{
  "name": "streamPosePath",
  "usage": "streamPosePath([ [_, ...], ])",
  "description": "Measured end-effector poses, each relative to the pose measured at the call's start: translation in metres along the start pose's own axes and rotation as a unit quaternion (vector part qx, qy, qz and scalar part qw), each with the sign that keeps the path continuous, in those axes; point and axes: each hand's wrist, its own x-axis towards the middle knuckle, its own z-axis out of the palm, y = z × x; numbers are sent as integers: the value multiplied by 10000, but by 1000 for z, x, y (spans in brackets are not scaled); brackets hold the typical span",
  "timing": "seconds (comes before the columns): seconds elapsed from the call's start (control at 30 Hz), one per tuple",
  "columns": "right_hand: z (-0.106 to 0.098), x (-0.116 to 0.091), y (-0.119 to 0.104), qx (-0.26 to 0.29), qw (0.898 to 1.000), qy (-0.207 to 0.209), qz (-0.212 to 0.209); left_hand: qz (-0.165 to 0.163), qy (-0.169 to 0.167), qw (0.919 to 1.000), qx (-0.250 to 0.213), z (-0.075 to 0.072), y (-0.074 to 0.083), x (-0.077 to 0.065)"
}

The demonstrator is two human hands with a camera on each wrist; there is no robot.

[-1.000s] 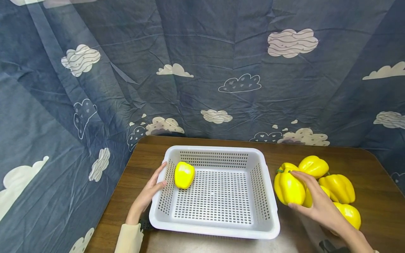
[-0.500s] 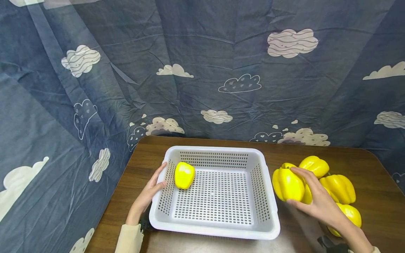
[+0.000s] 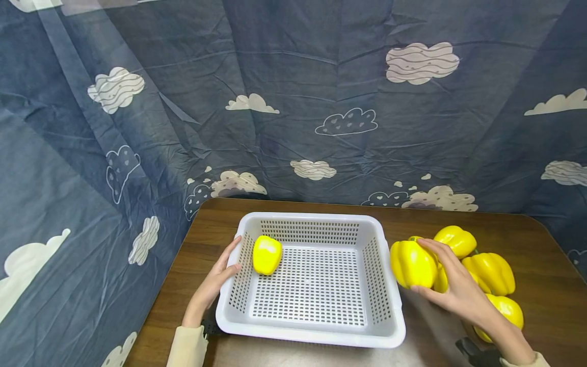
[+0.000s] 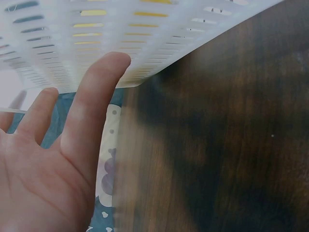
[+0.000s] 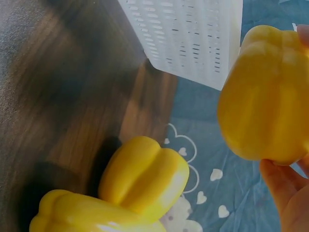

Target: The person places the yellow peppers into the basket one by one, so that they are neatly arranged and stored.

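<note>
Between the thumb and fingers of my right hand (image 3: 458, 285), a yellow bell pepper (image 3: 412, 265) is held up beside the right wall of a white perforated plastic basket (image 3: 312, 340). In the right wrist view the held bell pepper (image 5: 265, 96) hangs clear of the table, and only parts of the fingers show. My left hand (image 3: 213, 280) rests against the basket's left side, its fingers fairly straight; in the left wrist view the thumb (image 4: 91, 106) touches the outer wall. One yellow bell pepper (image 3: 267, 255) lies inside the basket, near its left wall.
Several more yellow bell peppers (image 3: 490, 273) lie grouped on the right of the brown wooden table (image 3: 545, 306), partly behind my right hand and forearm. A blue cloth (image 3: 284, 142) with a cloud pattern hangs behind and to the left of the table.
My right hand has lifted the bell pepper slightly and shifted it left, closer to the basket's right rim. The left hand and the basket have stayed in place.
</note>
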Motion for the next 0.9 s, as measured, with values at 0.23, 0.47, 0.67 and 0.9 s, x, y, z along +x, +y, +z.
streamPosePath([
  [0.23,2,5,-4,54,9999,-105,37,-25,-14,10000,-34,0,-1,-1],
  [0.47,5,11,-10,-44,9999,-129,49,-8,-14,10000,-5,-1,-1,-1],
  [0.67,8,20,-22,190,9995,-256,49,-16,-5,10000,34,-1,-1,-1],
  [0.9,16,33,-35,353,9986,-332,-192,16,3,10000,58,0,-1,-1],
])
